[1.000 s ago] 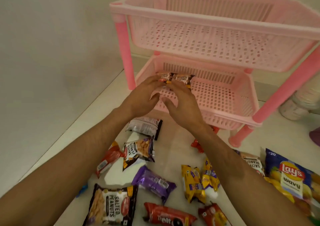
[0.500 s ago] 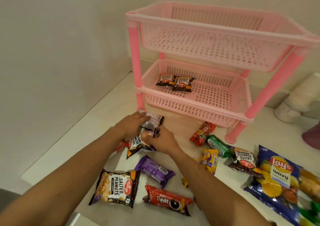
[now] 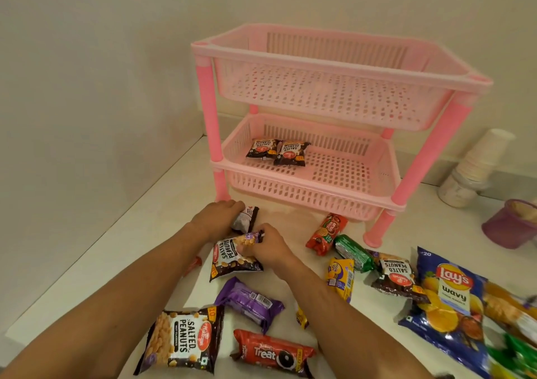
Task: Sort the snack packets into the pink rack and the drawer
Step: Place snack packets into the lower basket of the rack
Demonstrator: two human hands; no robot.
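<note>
A pink two-tier rack [image 3: 308,172] stands against the wall. Two salted peanut packets [image 3: 277,151] lie in its lower basket; the upper basket is empty. In front of the rack my left hand [image 3: 216,216] grips a dark peanut packet [image 3: 245,219] lying back side up. My right hand [image 3: 268,245] pinches the top edge of another salted peanuts packet [image 3: 232,258] on the counter. More packets lie around: a large salted peanuts packet [image 3: 183,339], a purple biscuit pack [image 3: 251,303], a red Treat pack [image 3: 271,352]. No drawer is in view.
To the right lie a red pack [image 3: 327,233], a green pack [image 3: 353,252], a yellow pack [image 3: 341,275], a further peanuts packet [image 3: 396,275] and a blue Lay's bag [image 3: 447,309]. Stacked paper cups [image 3: 476,163] and a purple tub [image 3: 513,224] stand at far right. Walls close the left and back.
Both hands left two peanut packets in the lower basket, then drew back to the counter. They now each grasp a peanut packet lying in front of the rack.
</note>
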